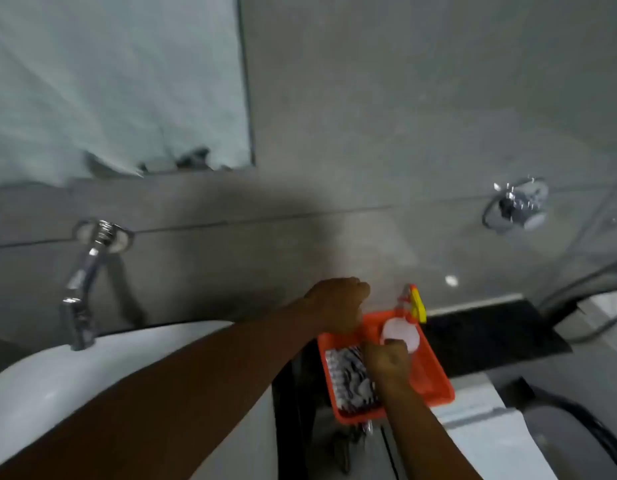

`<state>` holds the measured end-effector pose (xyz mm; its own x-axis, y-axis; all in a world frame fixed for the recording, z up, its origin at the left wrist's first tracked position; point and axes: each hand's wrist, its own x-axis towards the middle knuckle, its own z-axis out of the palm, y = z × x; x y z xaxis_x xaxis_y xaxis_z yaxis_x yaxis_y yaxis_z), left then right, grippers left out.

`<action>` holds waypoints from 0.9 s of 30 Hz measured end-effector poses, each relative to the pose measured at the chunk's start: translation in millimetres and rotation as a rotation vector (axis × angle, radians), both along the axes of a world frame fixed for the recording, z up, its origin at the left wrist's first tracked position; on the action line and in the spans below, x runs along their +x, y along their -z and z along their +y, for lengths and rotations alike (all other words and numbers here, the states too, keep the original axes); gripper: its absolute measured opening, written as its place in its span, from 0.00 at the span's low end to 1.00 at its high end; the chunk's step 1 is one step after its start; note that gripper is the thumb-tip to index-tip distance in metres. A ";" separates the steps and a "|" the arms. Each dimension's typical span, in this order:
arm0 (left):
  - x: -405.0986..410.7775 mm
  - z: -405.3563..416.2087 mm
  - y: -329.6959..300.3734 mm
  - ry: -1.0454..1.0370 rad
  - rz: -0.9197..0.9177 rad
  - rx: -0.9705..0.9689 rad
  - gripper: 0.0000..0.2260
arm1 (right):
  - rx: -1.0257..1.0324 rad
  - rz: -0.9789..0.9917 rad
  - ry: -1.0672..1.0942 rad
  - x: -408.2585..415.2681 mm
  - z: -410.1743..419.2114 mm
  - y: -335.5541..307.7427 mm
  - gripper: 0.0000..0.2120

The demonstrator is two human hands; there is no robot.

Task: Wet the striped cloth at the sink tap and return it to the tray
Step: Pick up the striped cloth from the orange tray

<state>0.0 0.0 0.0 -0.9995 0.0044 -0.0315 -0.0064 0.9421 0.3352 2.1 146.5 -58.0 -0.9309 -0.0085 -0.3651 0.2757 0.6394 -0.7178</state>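
Note:
The striped cloth (348,379), black and white, lies in the left half of an orange tray (437,389) on the dark counter to the right of the sink. My right hand (386,362) is over the tray with its fingers bent down at the cloth's right edge; blur hides whether it grips the cloth. My left hand (338,306) reaches across from the sink side, with fingers curled above the tray's far left corner. The chrome tap (82,289) juts from the wall over the white sink (58,393) at the left. No water is visible.
A clear spray bottle (402,332) with a yellow trigger stands in the tray's far end, touching my right hand. A mirror (109,81) hangs above the sink. A chrome wall fitting (518,206) is at the right, with a hose (584,289) and a toilet (573,441) below it.

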 end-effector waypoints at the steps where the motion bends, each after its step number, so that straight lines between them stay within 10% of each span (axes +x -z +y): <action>1: -10.8 8.3 27.2 0.025 -0.083 0.020 0.18 | 0.014 -0.052 -0.018 -1.6 6.7 23.0 0.21; 13: -62.5 27.7 214.6 -0.109 -0.580 -0.014 0.15 | 0.355 -0.195 -0.246 -40.1 22.3 145.6 0.31; 27: -64.9 -9.8 133.4 -0.243 -0.480 0.541 0.05 | -0.138 -0.258 -0.133 -62.5 22.2 112.7 0.17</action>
<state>-64.9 -9.8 -133.4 -0.8514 -0.0754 -0.5191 -0.4543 0.6005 0.6580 -60.4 168.6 -170.6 -0.7949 -0.1897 -0.5763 0.3810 0.5831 -0.7175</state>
